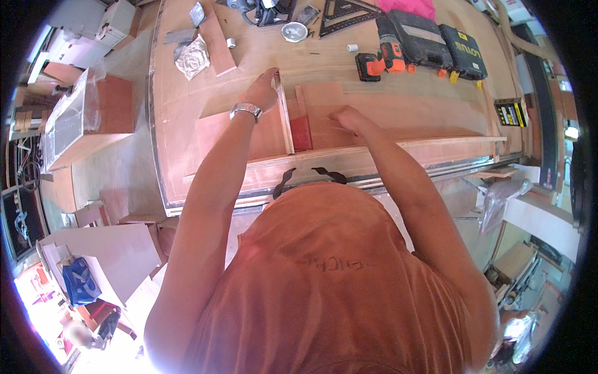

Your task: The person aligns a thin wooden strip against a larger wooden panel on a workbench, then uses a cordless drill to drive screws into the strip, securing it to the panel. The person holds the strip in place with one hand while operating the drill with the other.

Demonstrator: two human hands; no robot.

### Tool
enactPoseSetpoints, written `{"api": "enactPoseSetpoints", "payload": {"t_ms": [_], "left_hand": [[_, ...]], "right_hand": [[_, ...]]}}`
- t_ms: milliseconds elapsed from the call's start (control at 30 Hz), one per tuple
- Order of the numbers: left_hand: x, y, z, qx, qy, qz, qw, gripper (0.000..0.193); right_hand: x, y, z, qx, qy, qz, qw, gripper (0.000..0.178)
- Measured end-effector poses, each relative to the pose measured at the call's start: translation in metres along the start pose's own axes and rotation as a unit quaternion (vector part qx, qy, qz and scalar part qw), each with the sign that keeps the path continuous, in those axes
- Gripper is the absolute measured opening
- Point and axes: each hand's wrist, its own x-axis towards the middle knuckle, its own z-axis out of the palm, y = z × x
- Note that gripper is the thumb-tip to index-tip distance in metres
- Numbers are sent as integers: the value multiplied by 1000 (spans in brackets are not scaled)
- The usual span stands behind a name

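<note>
My left hand [264, 92], with a metal watch on its wrist, closes round the far end of a narrow plywood board [284, 118] standing on edge. The board's near end meets a long plywood strip [411, 146] that runs along the near side of the table. Just right of the board, a reddish piece [301, 133] lies flat. My right hand [351, 119] is over the brown plywood panels [386, 112], its fingers bent and drawn together toward the left. Whether anything small is between those fingertips is hidden.
On the worktable [177, 140], an orange-black cordless drill [387, 56] stands beside dark tool cases [423, 40]. Farther back are a black speed square [346, 15] and a round tin [294, 32]. A loose board [218, 43] and crumpled foil [193, 57] lie far left. A wooden cabinet [106, 109] stands left.
</note>
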Motion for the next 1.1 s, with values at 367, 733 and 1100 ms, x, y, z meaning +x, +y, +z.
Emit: {"api": "enactPoseSetpoints", "payload": {"t_ms": [367,733,1100], "left_hand": [[33,-50,4,-23,-15,-24,999,64],[66,-123,39,102,-124,-61,985,55],[47,-90,45,175,-153,-66,970,32]], "right_hand": [[41,54,18,-224,22,-168,960,38],[4,13,-10,25,0,62,998,44],[-17,-14,-28,236,-30,93,967,71]]}}
